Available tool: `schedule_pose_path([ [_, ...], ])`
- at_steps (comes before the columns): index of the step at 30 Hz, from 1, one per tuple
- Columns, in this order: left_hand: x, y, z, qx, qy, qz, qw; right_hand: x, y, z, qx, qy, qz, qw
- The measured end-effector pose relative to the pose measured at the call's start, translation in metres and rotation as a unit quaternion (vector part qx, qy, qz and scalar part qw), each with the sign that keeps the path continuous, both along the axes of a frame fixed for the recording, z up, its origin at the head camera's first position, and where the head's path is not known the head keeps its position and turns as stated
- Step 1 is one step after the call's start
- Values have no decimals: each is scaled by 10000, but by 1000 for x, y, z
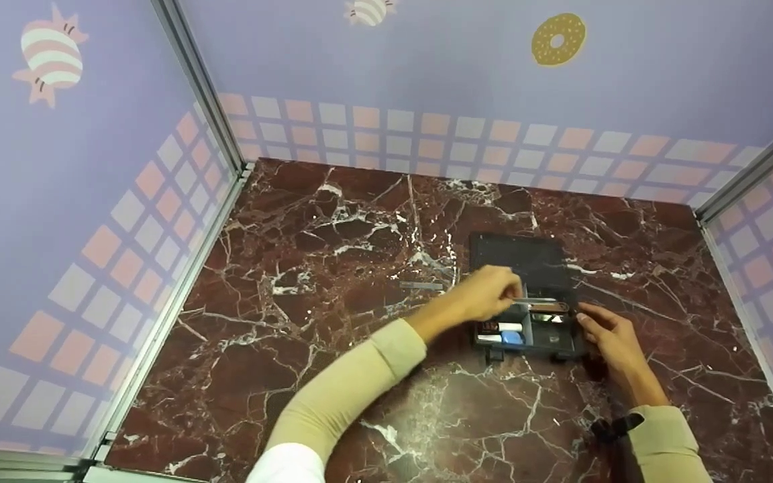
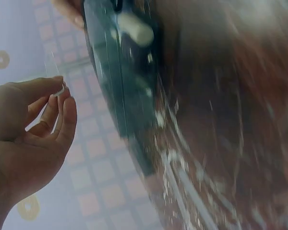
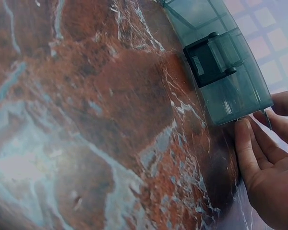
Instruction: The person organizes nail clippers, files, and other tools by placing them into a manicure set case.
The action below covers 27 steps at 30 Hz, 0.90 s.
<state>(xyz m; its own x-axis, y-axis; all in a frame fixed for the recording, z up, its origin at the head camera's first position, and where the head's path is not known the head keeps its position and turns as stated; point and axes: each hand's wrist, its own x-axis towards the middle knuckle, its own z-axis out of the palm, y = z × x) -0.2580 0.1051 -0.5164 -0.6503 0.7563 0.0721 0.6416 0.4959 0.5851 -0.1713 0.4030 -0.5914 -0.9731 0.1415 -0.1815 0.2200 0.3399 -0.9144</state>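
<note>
A dark plastic case (image 1: 547,345) lies on the marbled table with its lid (image 1: 517,253) folded back. In its compartments are white cylinders (image 1: 510,327), a blue piece (image 1: 512,338) and a brown-edged strip (image 1: 549,307). Over the case, my left hand (image 1: 490,292) pinches a thin clear strip (image 2: 51,63) between thumb and fingertips; its kind is unclear. My right hand (image 1: 618,339) grips the case's right side, with fingers curled at its corner in the right wrist view. A latch (image 3: 213,58) shows on the case's front wall.
A flat greyish strip (image 1: 421,286) lies on the table (image 1: 279,376) left of the case. Printed panels (image 1: 427,74) wall in the back and both sides. A black band (image 1: 618,427) sits at the right wrist.
</note>
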Motion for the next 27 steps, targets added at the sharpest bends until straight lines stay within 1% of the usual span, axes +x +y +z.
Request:
schedule_pose_path([
  [1,3,5,-1,-33,29,1,10000,0,0,0,-18,21,-8,10000],
  [4,10,21,-6,-260,317,5,9992,0,-1,0,-77,83,-70,9999],
  [6,16,31,-7,-442,398,26,9982,0,-2,0,-168,78,-109,9998],
  [9,24,44,-9,-764,584,66,9953,-2,-2,0,-361,19,-153,9992],
  [13,32,57,-13,-1037,814,110,9912,-2,-2,0,-517,-45,-126,9986],
  [19,39,65,-21,-1242,920,280,9876,-1,-4,0,-533,-92,-76,9985],
  [23,40,66,-23,-1206,967,364,9873,0,-4,0,-691,-119,-108,9975],
  [27,40,67,-24,-1110,1024,332,9880,-1,-4,-1,-687,-70,-170,9975],
])
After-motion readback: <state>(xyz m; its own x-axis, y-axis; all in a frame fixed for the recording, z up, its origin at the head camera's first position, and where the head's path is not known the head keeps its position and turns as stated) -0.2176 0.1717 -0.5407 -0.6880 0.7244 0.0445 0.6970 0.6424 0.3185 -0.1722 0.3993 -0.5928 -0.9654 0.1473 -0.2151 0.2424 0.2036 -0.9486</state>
